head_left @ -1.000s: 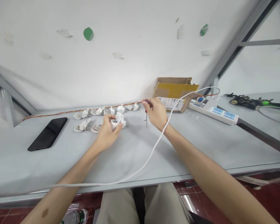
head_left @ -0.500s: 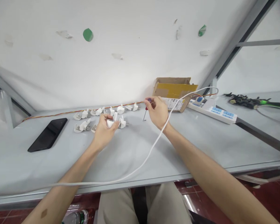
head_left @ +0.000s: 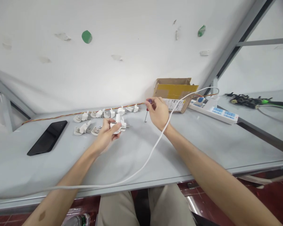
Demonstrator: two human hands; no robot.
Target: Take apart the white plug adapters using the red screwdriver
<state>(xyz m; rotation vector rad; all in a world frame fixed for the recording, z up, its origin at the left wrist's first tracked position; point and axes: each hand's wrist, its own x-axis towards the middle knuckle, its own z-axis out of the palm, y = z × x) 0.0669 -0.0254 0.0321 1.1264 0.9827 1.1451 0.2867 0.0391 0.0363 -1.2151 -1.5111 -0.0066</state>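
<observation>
In my left hand is a white plug, pinched between thumb and fingers just above the grey table. Another white plug with metal pins shows right beside it; whether it is held too I cannot tell. My right hand is closed around the handle of a small screwdriver, its thin shaft pointing down at the tabletop. White plug parts lie in two rows to the left of and behind my left hand, several with pins showing.
A black phone lies at the left. Behind my right hand stands an open cardboard box, with a white power strip to its right. A white cable loops across my right wrist and the front. Dark cable bundles lie far right.
My left hand has turned and come slightly to the right, bringing the white plug into clearer view. My right hand keeps the screwdriver in almost the same place.
</observation>
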